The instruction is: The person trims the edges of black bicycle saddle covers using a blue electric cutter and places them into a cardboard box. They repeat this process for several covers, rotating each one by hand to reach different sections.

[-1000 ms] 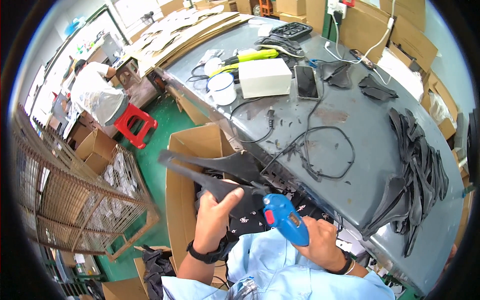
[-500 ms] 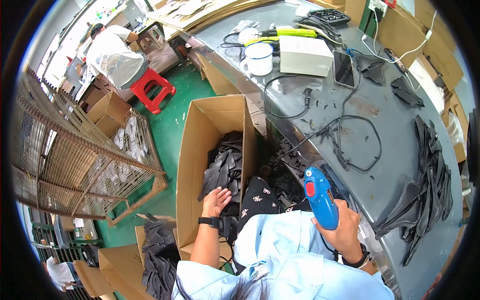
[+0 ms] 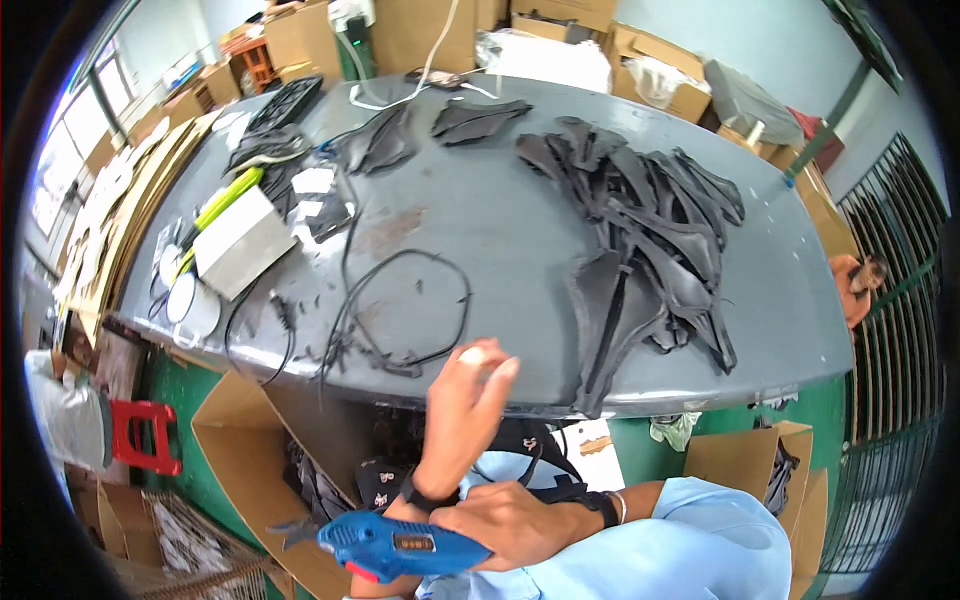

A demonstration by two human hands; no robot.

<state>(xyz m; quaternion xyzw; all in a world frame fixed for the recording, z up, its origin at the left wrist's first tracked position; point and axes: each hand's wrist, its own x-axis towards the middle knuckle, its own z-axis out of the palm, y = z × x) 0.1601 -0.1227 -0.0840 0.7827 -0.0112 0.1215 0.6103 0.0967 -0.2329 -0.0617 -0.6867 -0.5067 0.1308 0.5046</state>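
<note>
My right hand (image 3: 515,522) grips blue electric scissors (image 3: 405,545) with a red button and a dark forked tip, held low and pointing left across my left forearm. Above it, my left hand (image 3: 468,405) reaches over the table's near edge, its fingers loosely bent, thumb apart and nothing visible in it. On the grey table (image 3: 500,280), to the right, lies a pile of dark grey shaped fabric pieces (image 3: 650,250). Two more such pieces, one a flat dark piece (image 3: 480,120), lie toward the far side. More dark pieces sit in the cardboard box (image 3: 235,425) at lower left.
A looped black cable (image 3: 465,300) and dark scraps lie left of my left hand. Farther left are a white box (image 3: 240,245), a white mug (image 3: 192,308) and a phone. A red stool (image 3: 145,437) and seated person are at left; another cardboard box (image 3: 735,465) stands lower right.
My view has swung right to face the table. My left hand has left the box of dark pieces and is now over the table edge; the scissors have turned to point left.
</note>
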